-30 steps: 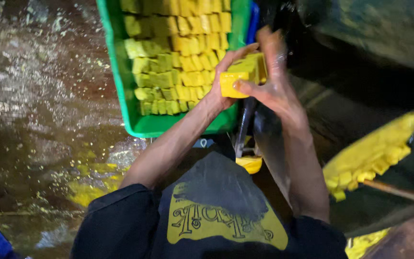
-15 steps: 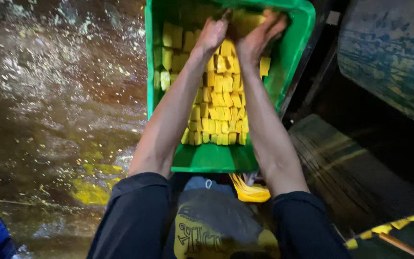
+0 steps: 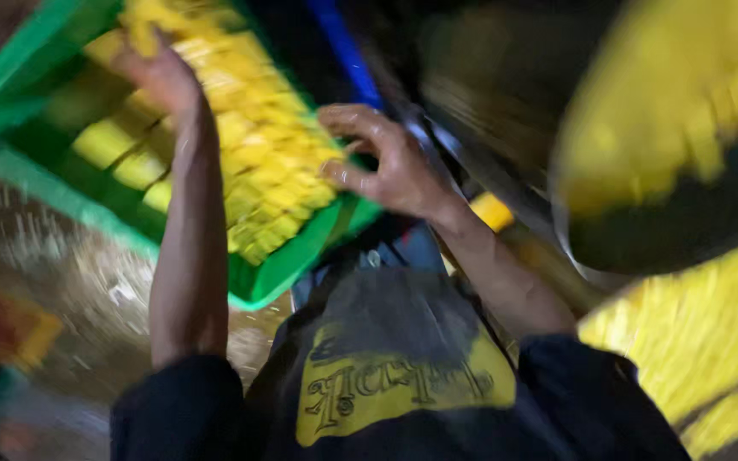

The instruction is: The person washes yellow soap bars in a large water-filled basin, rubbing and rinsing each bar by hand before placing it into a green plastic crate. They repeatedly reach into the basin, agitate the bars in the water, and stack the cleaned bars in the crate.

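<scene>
wet, dark ground fills the left side of my view, glistening and badly blurred. on it sits a green plastic crate packed with rows of small yellow rectangular blocks; the blocks lie tight side by side, which i judge keeps them from shifting.

my left hand is stretched out over the far rows of blocks, near the crate's far left corner, palm down on or just above them. blur hides the fingers, so i cannot tell if it grips a block or simply rests there.

my right hand hangs over the crate's near right edge, fingers spread and loosely curled, holding nothing i can see.

just beyond that hand a blue bar runs along the crate's right side. at the right edge of view, a dark round container with yellow material smears across the frame.
</scene>
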